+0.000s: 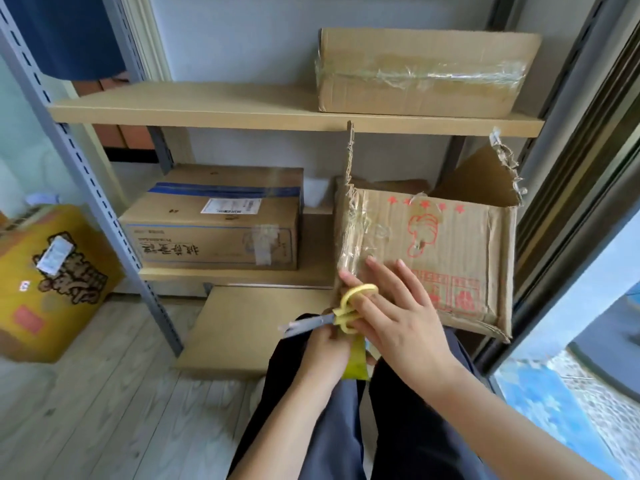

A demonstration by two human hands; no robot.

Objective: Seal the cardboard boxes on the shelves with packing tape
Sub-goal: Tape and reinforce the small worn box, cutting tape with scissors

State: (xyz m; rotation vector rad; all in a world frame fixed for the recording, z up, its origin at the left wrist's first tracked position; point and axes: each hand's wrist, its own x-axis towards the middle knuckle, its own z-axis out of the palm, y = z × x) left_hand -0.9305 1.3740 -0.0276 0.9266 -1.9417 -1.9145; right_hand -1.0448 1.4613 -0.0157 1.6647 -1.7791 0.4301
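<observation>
A worn cardboard box with red print stands on the lower shelf at the right, its top flaps up and old clear tape crumpled along its left edge. My right hand is in front of the box's lower left corner. It holds yellow-handled scissors with a finger through a loop, and the blades point left. Just below, my left hand grips a yellowish strip of packing tape that hangs down between my knees. The tape roll is hidden.
A box wrapped in clear tape sits on the upper shelf. A box with a blue stripe stands on the lower shelf at the left. Flat cardboard lies on the floor, with a yellow box far left.
</observation>
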